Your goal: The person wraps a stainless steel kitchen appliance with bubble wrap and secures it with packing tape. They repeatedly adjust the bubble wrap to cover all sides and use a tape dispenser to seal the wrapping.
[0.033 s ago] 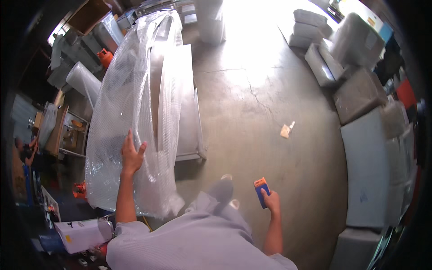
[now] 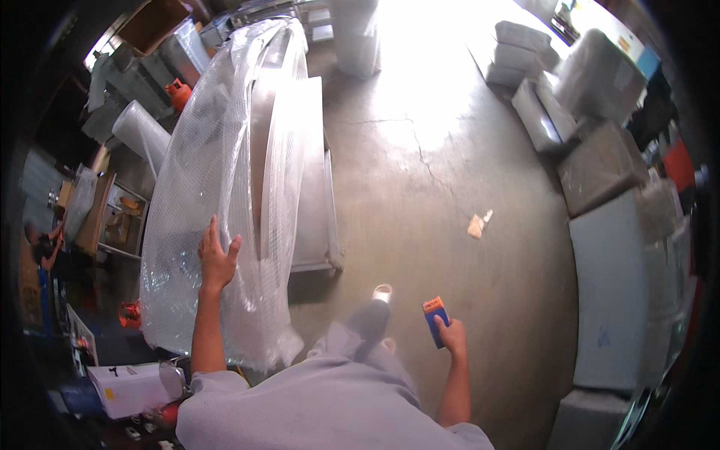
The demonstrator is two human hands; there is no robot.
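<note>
My left hand (image 2: 217, 259) is raised with its fingers stretched out, against or just over a large sheet of clear bubble wrap (image 2: 187, 187). Whether the palm presses on it I cannot tell. The wrap drapes in long folds over a long metal worktable (image 2: 313, 172), whose right side shows bare. On the right, low over the floor, my right hand (image 2: 453, 336) grips a small flat blue block-shaped thing (image 2: 436, 322) with an orange end. Its exact kind does not show.
Crumpled scraps (image 2: 475, 226) lie on the cracked concrete floor. Wrapped boxes and panels (image 2: 607, 292) line the right side. A bubble-wrap roll (image 2: 141, 129), an orange gas cylinder (image 2: 178, 94) and a white box (image 2: 135, 388) are on the left. Another person (image 2: 43, 244) works at far left.
One of my feet has come forward into fuller view beside the worktable. Both hands keep nearly the same place, and the blue thing stays in my right hand.
</note>
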